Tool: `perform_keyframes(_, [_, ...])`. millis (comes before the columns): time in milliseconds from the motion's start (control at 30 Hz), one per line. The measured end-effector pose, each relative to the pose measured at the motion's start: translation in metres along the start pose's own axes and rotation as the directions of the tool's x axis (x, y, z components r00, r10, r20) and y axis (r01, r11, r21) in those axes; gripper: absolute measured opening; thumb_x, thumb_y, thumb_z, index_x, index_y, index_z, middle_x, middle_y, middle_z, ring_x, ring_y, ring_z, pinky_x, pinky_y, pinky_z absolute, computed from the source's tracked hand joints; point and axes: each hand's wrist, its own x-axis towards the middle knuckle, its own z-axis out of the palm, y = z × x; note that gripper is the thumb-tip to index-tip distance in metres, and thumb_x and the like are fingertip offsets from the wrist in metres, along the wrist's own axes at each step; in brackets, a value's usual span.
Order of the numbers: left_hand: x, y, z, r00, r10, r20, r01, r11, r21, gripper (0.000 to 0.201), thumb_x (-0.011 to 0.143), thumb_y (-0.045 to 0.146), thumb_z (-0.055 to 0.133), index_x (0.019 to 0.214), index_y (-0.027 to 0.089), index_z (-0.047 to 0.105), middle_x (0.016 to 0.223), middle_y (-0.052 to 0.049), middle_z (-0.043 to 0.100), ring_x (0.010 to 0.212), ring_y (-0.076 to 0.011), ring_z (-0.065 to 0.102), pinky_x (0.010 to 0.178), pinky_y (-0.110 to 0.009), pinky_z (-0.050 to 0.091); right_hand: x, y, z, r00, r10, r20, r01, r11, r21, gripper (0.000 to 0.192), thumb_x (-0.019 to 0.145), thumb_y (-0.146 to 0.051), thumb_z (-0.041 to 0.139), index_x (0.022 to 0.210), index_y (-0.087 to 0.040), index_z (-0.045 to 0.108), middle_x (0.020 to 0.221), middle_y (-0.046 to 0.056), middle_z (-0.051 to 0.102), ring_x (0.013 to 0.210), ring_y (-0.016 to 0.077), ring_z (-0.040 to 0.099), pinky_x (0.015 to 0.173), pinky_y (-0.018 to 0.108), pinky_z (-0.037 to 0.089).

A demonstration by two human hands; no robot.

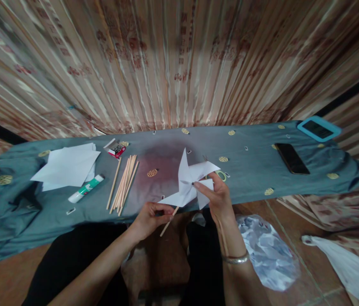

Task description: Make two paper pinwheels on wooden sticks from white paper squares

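A white paper pinwheel (185,176) is held over the table's near edge, with a dark pin head at its centre. Its wooden stick (169,222) slants down toward my lap. My left hand (154,217) pinches this stick just below the paper blades. My right hand (218,194) grips the pinwheel from the right, thumb beside the pin and fingers behind the paper. Partly behind the right hand and blades lie scissors (221,175) with pale green handles. How the pin meets the stick is hidden by the paper.
On the grey-green cloth (249,170) to the left lie white paper sheets (67,165), a glue stick (86,189), several wooden sticks (125,185) and a small red box (114,148). A phone (292,158) and a blue-framed device (318,128) lie right. A plastic bag (267,250) rests on the floor.
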Motion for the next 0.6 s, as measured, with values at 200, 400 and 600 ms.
perform_keyframes(200, [0.001,-0.005,0.011,0.995,0.064,-0.077,-0.063,0.998,0.007,0.013,0.065,0.027,0.072,0.069,0.015,0.075,0.064,-0.001,0.067,0.065,-0.0141,0.056,0.068,-0.025,0.043,-0.001,0.006,0.006,0.999,-0.017,-0.029,0.018,0.999,0.041,0.034,0.061,-0.027,0.083,0.09,-0.02,0.067,0.077,-0.002,0.069,0.065,0.0131,0.06,0.063,0.026,0.047])
perform_keyframes(400, [0.002,-0.013,0.022,0.988,0.089,-0.123,-0.09,0.996,-0.001,0.013,0.068,0.027,0.071,0.073,0.016,0.076,0.069,-0.002,0.07,0.067,-0.0146,0.058,0.069,-0.025,0.044,-0.004,0.003,0.013,0.999,0.042,-0.032,-0.037,0.99,0.137,0.032,0.057,-0.025,0.084,0.081,-0.019,0.065,0.076,-0.002,0.069,0.068,0.0121,0.061,0.065,0.024,0.047])
perform_keyframes(600, [0.002,-0.017,0.028,0.989,0.072,-0.131,-0.075,0.997,-0.022,0.015,0.069,0.028,0.07,0.075,0.016,0.077,0.07,-0.003,0.069,0.067,-0.0154,0.059,0.069,-0.026,0.044,-0.006,0.003,0.016,0.996,0.075,-0.037,-0.068,0.984,0.167,0.03,0.056,-0.025,0.084,0.076,-0.019,0.063,0.07,-0.004,0.067,0.064,0.0105,0.059,0.062,0.023,0.045])
